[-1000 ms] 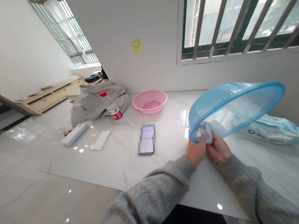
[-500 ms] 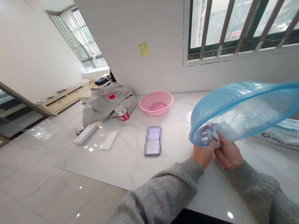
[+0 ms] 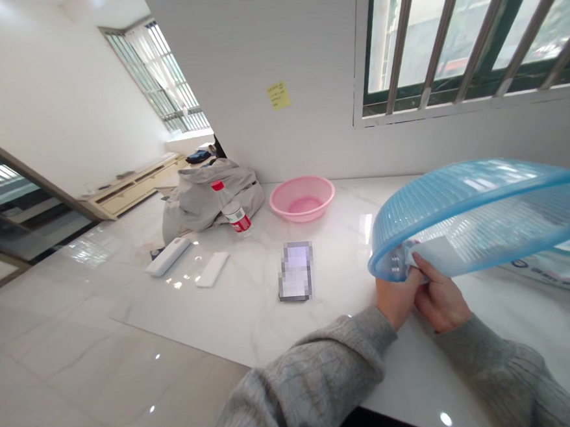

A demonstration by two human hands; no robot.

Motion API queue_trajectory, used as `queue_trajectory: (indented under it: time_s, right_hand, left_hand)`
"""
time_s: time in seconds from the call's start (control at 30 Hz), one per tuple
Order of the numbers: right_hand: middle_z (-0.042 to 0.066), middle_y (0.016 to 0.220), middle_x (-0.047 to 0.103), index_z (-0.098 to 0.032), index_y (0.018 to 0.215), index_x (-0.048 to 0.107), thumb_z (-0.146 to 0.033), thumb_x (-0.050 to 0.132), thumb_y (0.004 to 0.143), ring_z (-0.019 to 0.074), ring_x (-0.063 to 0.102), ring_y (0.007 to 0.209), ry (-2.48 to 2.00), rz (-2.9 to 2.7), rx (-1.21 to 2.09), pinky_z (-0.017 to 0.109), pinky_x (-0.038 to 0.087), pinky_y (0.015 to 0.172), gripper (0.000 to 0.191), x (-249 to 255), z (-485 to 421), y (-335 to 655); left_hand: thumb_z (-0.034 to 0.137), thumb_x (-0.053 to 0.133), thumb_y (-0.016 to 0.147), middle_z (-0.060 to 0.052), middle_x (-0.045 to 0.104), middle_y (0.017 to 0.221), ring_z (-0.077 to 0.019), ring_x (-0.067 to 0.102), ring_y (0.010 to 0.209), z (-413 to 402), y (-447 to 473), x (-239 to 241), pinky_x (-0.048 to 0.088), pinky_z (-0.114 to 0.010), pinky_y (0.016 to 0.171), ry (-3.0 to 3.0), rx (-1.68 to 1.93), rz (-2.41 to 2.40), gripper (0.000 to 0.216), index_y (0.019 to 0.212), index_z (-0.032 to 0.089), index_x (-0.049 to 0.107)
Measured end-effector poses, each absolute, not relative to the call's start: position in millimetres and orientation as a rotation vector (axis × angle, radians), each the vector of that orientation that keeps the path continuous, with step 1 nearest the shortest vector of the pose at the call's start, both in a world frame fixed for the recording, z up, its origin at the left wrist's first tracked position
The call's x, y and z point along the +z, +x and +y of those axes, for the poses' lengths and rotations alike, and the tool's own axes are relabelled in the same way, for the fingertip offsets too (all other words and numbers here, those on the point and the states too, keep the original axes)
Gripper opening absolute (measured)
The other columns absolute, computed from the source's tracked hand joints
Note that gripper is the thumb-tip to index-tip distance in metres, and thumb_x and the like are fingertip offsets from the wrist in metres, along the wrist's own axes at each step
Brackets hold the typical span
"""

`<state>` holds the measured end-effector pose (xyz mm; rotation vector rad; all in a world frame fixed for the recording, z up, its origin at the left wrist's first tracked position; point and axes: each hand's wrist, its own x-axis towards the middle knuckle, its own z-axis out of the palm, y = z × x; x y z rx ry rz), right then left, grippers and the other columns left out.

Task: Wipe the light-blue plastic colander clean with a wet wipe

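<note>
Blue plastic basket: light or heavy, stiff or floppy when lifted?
Probably light for its size: the blue plastic basket has a thin, perforated wall, and the left hand and right hand carry it by one stretch of rim. Fairly stiff, likely: it keeps its round shape held that way.

A steel-barred window (image 3: 452, 32) fills the upper right of the frame, over a white wall (image 3: 236, 67) bearing a yellow sticky note (image 3: 278, 95). At upper left, a second window (image 3: 156, 79) brightens a low cream cabinet (image 3: 132, 197), and daylight gleams on the polished tile floor (image 3: 81, 364).
</note>
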<state>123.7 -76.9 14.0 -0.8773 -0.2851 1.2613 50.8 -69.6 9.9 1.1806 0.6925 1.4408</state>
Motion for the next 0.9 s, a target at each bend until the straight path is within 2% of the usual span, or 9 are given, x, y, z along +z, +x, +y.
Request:
queue_trajectory:
  time_s: [0.13,0.3,0.57,0.73,0.9]
  right_hand:
    - [0.003,0.124,0.075,-0.024,0.115,0.074,-0.032,0.09,0.071,0.0208,0.066,0.126,-0.872,-0.301,1.212,0.028,0.06,0.102,0.047,7.2,-70.9,136.7]
    - [0.004,0.123,0.075,-0.022,0.112,0.075,-0.031,0.091,0.071,0.0183,0.069,0.119,-0.869,-0.322,1.157,0.024,0.061,0.096,0.045,7.7,-68.3,143.6]
    - [0.003,0.126,0.074,-0.022,0.117,0.075,-0.024,0.087,0.075,0.0166,0.068,0.12,-0.881,-0.332,1.007,0.021,0.061,0.093,0.043,16.9,-66.4,148.0]
    - [0.003,0.132,0.072,-0.021,0.115,0.075,-0.017,0.084,0.076,0.0175,0.066,0.126,-0.939,-0.262,0.914,0.023,0.059,0.099,0.041,25.8,-62.5,161.4]
    - [0.0,0.142,0.066,-0.027,0.116,0.075,-0.007,0.086,0.069,0.0172,0.06,0.134,-0.962,-0.278,0.726,0.028,0.053,0.11,0.053,43.9,-65.1,190.8]
  left_hand:
    - [0.027,0.065,0.093,-0.008,0.072,0.129,-0.0245,0.066,0.125,-71.5,49.9,3.3,0.046,-0.045,0.117,1.263,1.368,0.746,0.031,0.124,0.023,0.069]
    - [0.026,0.063,0.094,-0.006,0.067,0.14,-0.0248,0.06,0.135,-70.6,50.2,-1.3,0.04,-0.045,0.122,1.263,1.359,0.696,0.038,0.133,0.026,0.066]
    - [0.039,0.058,0.1,-0.006,0.073,0.129,-0.0235,0.064,0.126,-71.7,46.8,8.7,0.041,-0.044,0.12,1.261,1.384,0.718,0.032,0.124,0.023,0.071]
    - [0.037,0.061,0.097,-0.008,0.074,0.121,-0.0248,0.066,0.118,-70.2,48.0,0.9,0.049,-0.046,0.111,1.229,1.378,0.786,0.029,0.118,0.02,0.071]
    - [0.034,0.062,0.092,-0.011,0.073,0.12,-0.026,0.07,0.107,-64.1,47.5,-6.6,0.058,-0.045,0.096,1.142,1.318,0.759,0.029,0.115,0.018,0.07]
